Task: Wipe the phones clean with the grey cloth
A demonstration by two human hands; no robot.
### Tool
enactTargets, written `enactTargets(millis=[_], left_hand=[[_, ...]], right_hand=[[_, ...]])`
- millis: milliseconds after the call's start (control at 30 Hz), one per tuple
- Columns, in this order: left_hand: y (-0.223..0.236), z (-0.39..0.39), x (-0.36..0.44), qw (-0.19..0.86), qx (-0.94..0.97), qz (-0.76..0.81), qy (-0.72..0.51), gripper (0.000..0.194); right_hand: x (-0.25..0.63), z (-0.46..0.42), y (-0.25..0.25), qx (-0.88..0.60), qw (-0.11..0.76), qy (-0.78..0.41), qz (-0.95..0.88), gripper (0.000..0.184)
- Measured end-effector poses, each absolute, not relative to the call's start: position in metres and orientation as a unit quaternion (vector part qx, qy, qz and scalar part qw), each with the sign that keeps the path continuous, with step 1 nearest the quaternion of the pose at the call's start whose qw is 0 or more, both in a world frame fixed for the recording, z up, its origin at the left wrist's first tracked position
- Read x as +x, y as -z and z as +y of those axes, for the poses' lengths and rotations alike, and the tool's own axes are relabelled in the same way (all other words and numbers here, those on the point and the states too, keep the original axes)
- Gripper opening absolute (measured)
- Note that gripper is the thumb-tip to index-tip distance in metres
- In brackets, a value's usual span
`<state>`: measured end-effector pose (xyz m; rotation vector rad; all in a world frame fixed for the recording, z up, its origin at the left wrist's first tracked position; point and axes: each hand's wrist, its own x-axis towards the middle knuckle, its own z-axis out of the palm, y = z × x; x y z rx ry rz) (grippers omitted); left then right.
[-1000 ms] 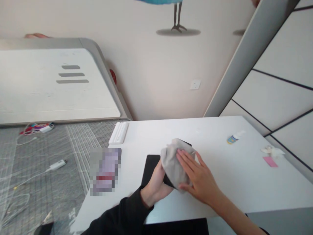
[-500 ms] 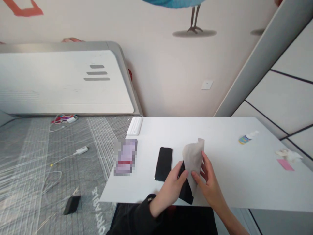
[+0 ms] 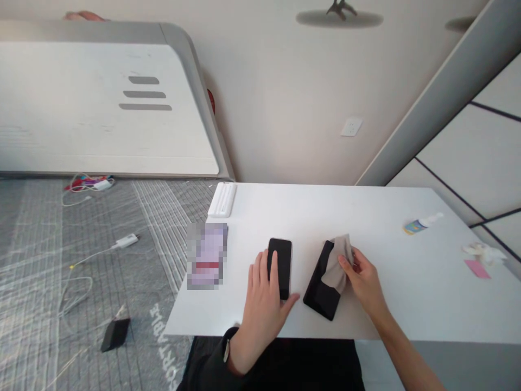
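A smartphone with a dark screen (image 3: 284, 271) lies on the white table (image 3: 378, 304). My left hand (image 3: 264, 293) is laid over its left side, fingers stretched out and the index finger across the screen; it looks open. To the right lies a second, black phone-like device (image 3: 319, 288), tilted on the tabletop. A grey cloth (image 3: 337, 266) covers part of its upper right side. My right hand (image 3: 362, 274) pinches that cloth between thumb and fingers at the device's right edge.
At the table's left stand a white ridged case (image 3: 222, 200) and a blurred purple item (image 3: 209, 255). A small spray bottle (image 3: 419, 224), crumpled tissue (image 3: 484, 254) and pink slip (image 3: 477, 269) lie right. Cables and a black object (image 3: 115, 334) are on the carpet.
My left hand has let go of the black device and moved left onto the phone. The black device now rests on the table, the cloth shifted up and right in my right hand.
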<state>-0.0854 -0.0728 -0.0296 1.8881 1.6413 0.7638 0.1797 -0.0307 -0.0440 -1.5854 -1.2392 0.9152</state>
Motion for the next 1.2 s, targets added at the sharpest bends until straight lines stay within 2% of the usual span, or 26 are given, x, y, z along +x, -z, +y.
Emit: enactTargets(millis=[100, 200, 333, 467, 567, 667, 867, 967, 1133, 1200], left_hand=[[0.042, -0.076, -0.09, 0.189, 0.744, 0.599, -0.229, 0.098], [0.039, -0.074, -0.106, 0.185, 0.744, 0.598, -0.234, 0.099], [0.023, -0.07, -0.135, 0.253, 0.72, 0.59, -0.264, 0.102], [0.013, -0.072, -0.151, 0.322, 0.673, 0.596, -0.296, 0.096], [0.015, -0.074, -0.151, 0.335, 0.663, 0.593, -0.311, 0.092], [0.017, -0.074, -0.147, 0.335, 0.671, 0.583, -0.311, 0.091], [0.008, -0.073, -0.122, 0.319, 0.731, 0.513, -0.319, 0.092], [0.007, -0.071, -0.095, 0.312, 0.774, 0.467, -0.293, 0.095], [0.006, -0.059, -0.048, 0.299, 0.833, 0.406, -0.229, 0.1], [0.001, -0.05, -0.038, 0.286, 0.856, 0.379, -0.207, 0.101]], right_hand=[[0.16, -0.022, 0.049, -0.667, 0.41, -0.317, -0.535, 0.056], [0.141, -0.013, 0.051, -0.689, 0.373, -0.255, -0.567, 0.053], [0.119, -0.003, 0.048, -0.696, 0.324, -0.189, -0.612, 0.048], [0.094, 0.004, 0.047, -0.692, 0.287, -0.153, -0.644, 0.04], [0.078, 0.007, 0.049, -0.692, 0.296, -0.133, -0.645, 0.033], [0.078, 0.007, 0.05, -0.687, 0.343, -0.11, -0.631, 0.029], [0.168, 0.003, 0.039, -0.694, 0.46, -0.028, -0.553, 0.037], [0.235, 0.0, 0.033, -0.705, 0.453, -0.032, -0.545, 0.042], [0.288, -0.019, 0.027, -0.718, 0.435, -0.059, -0.54, 0.079], [0.282, -0.029, 0.026, -0.709, 0.44, -0.103, -0.541, 0.075]])
